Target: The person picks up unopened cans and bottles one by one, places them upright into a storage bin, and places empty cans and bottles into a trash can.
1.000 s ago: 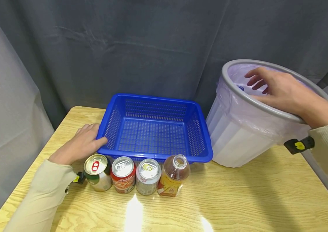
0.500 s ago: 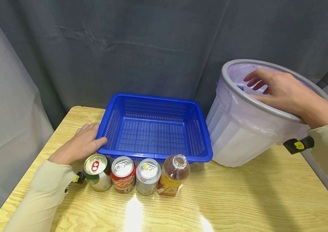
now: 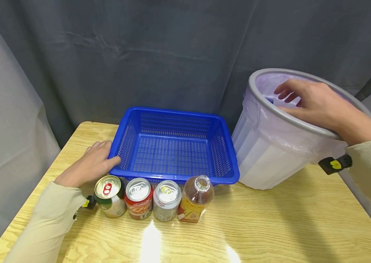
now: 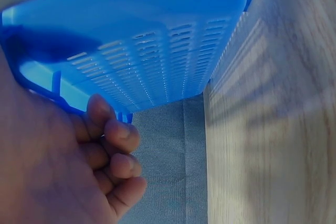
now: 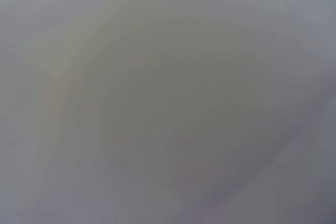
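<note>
Head view, left to right: your left hand (image 3: 91, 162) is clamped on the blue basket's (image 3: 172, 155) left rim near the front corner, thumb inside. Drag that basket frontward and you could knock over the row just ahead: green-and-gold can (image 3: 109, 197), red can (image 3: 139, 201), silver can (image 3: 166, 204), uncapped bottle (image 3: 195, 201). Bottle's the tallest, so likely tips first. All four upright. Basket's by the table's (image 3: 254, 226) back edge, mouth up, long axis left-right, right end swung slightly toward you.

Bin (image 3: 261, 157) is just right of it, toward the back right corner, mouth up, tall axis near vertical. Your right hand (image 3: 318, 102), well apart from the left, hangs in the mouth, fingers loosely bent, nothing visible in them; right wrist view's too blurred to check. Forearm weight on the rim could tip the bin.
</note>
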The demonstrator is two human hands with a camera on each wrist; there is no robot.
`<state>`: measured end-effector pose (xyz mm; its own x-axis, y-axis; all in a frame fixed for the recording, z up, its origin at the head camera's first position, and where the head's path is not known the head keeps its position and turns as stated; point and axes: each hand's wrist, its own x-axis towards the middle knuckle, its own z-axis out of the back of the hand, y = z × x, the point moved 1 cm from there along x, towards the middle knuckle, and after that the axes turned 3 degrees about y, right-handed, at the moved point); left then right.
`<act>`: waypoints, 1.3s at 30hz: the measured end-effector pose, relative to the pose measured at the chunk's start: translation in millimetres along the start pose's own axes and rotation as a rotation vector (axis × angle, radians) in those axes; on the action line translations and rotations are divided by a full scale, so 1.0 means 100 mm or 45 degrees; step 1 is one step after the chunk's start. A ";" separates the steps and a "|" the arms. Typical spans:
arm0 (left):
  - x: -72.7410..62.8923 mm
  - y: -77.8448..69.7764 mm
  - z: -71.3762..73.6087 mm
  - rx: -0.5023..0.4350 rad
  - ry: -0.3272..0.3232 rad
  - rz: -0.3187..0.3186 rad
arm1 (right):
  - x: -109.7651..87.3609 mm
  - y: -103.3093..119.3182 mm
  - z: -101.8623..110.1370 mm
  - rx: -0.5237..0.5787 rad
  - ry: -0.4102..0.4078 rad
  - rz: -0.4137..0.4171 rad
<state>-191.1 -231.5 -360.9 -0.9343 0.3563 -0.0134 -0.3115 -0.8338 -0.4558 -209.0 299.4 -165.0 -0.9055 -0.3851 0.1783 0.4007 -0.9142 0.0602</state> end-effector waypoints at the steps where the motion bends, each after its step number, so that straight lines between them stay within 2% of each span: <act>1: 0.00 0.00 0.00 -0.002 0.001 -0.001 | 0.00 0.00 0.00 -0.005 -0.001 0.000; 12: 0.01 0.02 -0.01 0.003 0.006 0.007 | 0.03 0.04 -0.02 -0.094 -0.004 0.016; 28: 0.05 0.03 -0.03 0.004 0.011 0.000 | 0.01 0.04 -0.02 -0.136 -0.025 0.057; 36: 0.06 0.06 -0.04 -0.013 0.008 -0.014 | -0.02 0.06 0.03 -0.171 0.019 -0.011; 39: 0.07 0.07 -0.05 -0.014 0.004 -0.024 | -0.04 0.07 0.05 -0.169 0.006 -0.019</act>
<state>-198.8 -233.5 -368.4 -0.9277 0.3731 -0.0073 -0.3270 -0.8222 -0.4659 -201.9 294.6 -160.4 -0.9119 -0.3720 0.1733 0.3658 -0.9282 -0.0678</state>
